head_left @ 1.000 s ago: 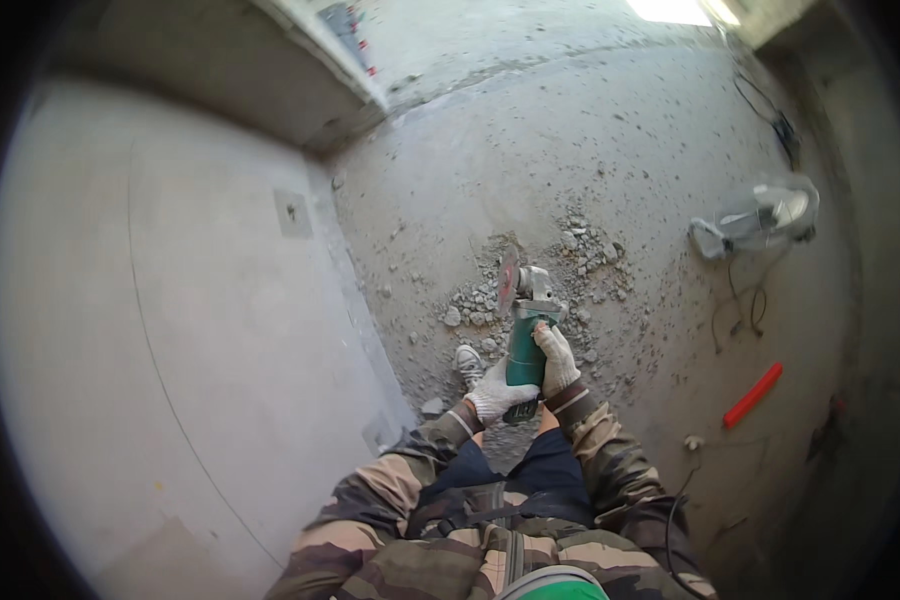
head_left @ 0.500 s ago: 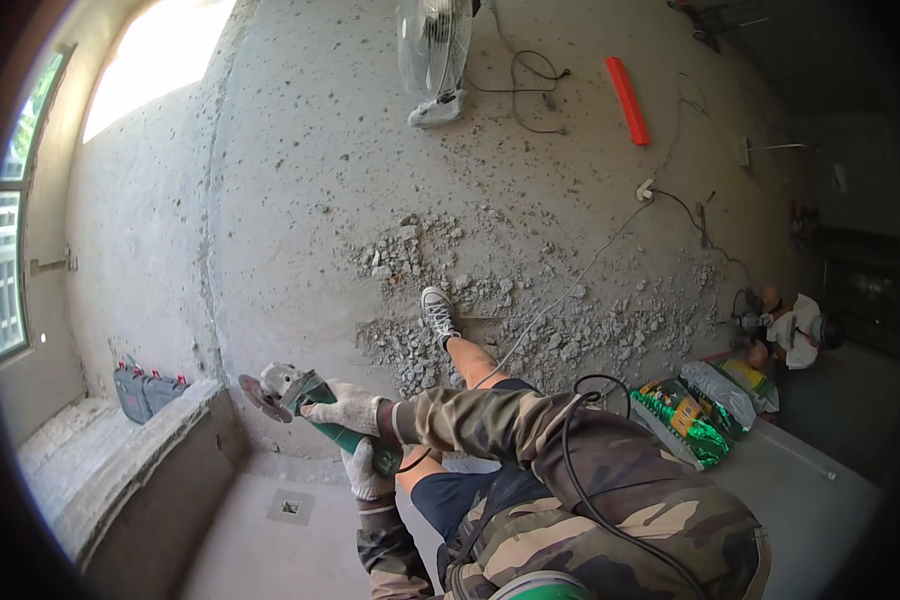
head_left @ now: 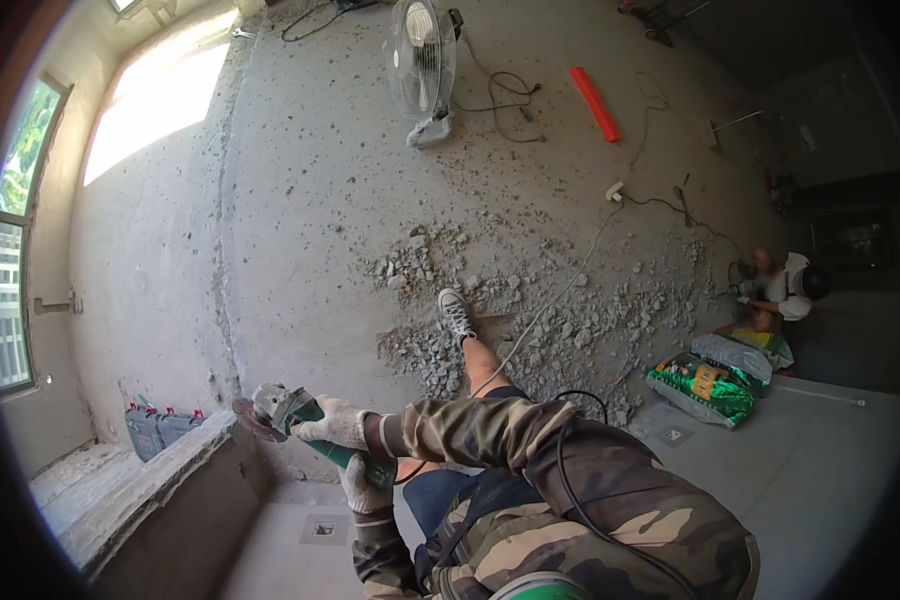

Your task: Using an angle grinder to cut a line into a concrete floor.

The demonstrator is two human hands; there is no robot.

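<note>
My right hand (head_left: 337, 422), in a white work glove, wraps around the front of a green angle grinder (head_left: 338, 453). My left hand (head_left: 365, 486), also gloved, grips the rear of its body. The grinder's silver gear head and reddish-brown disc (head_left: 253, 420) point left, close to the end of a low rough-topped wall (head_left: 155, 480). Whether the disc touches the wall, I cannot tell. A black cord (head_left: 580, 475) runs from over my right arm down across my camouflage jacket.
Rubble (head_left: 570, 325) spreads around my shoe. A pedestal fan (head_left: 422, 60), a red strip (head_left: 595, 104) and a white cord (head_left: 560, 300) lie on the floor ahead. At right are green bags (head_left: 705, 388) and a crouching person (head_left: 790, 290). Grey cases (head_left: 160, 428) stand behind the wall.
The grinder has come a little closer to the low wall's end, still in both hands. My view has shifted, so the window, fan and bags sit elsewhere in the picture.
</note>
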